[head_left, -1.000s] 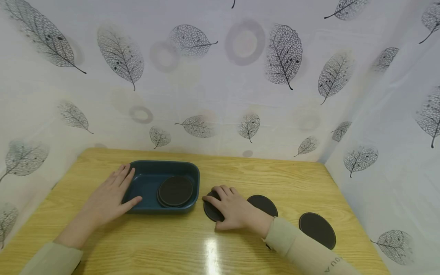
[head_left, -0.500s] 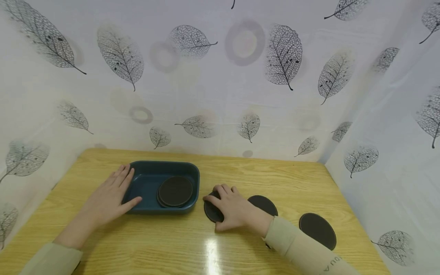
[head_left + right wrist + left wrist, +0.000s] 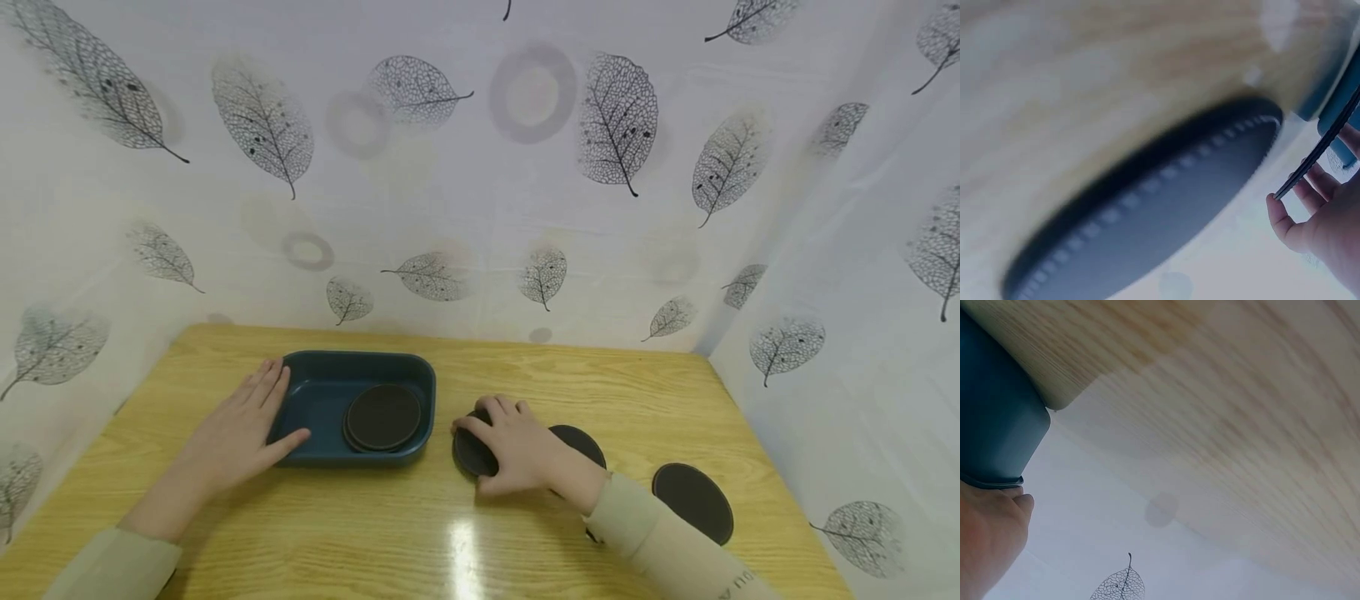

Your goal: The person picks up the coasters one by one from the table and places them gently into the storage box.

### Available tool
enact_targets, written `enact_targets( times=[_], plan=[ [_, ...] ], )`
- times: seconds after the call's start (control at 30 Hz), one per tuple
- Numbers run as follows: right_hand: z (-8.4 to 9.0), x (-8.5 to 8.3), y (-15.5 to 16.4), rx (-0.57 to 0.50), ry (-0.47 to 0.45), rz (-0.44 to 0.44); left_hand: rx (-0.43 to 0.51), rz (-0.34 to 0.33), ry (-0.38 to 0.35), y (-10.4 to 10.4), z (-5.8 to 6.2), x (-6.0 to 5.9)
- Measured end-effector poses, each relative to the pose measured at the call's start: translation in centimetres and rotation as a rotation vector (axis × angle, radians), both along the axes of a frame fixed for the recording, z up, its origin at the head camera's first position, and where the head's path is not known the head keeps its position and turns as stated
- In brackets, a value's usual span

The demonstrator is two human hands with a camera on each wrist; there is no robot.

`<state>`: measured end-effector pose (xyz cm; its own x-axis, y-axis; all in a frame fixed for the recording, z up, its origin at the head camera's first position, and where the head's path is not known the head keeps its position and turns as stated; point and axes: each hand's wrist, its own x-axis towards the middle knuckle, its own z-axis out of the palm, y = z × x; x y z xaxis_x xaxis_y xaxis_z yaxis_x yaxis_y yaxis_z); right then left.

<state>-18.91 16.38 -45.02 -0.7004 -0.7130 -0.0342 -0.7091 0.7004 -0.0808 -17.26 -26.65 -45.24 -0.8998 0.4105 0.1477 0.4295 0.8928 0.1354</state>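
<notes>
My right hand grips a round black coaster by its edges, just right of the blue tray. The right wrist view shows the held coaster edge-on between thumb and fingers, tilted over the table. With fingers straight, my left hand rests on the tray's left rim, the thumb over the near side. Inside the tray, at its right end, lies a small stack of black coasters. In the left wrist view, part of the left hand touches the tray's rim.
A second black coaster lies on the table, partly covered by my right forearm; its stitched edge looms large in the right wrist view. Farther right lies another coaster. A leaf-patterned curtain hangs behind the wooden table.
My right hand has shifted slightly right and away from me, and the coaster in it has moved along, tilting up. The left hand and the tray stay put.
</notes>
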Motion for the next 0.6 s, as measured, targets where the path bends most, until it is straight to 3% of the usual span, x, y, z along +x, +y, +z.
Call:
enact_targets(
  times=[0.6],
  plan=[
    [4.3, -2.2, -1.8, -0.072, 0.113, -0.018, 0.003, -0.004, 0.013, 0.0, 0.0, 0.0]
  ],
)
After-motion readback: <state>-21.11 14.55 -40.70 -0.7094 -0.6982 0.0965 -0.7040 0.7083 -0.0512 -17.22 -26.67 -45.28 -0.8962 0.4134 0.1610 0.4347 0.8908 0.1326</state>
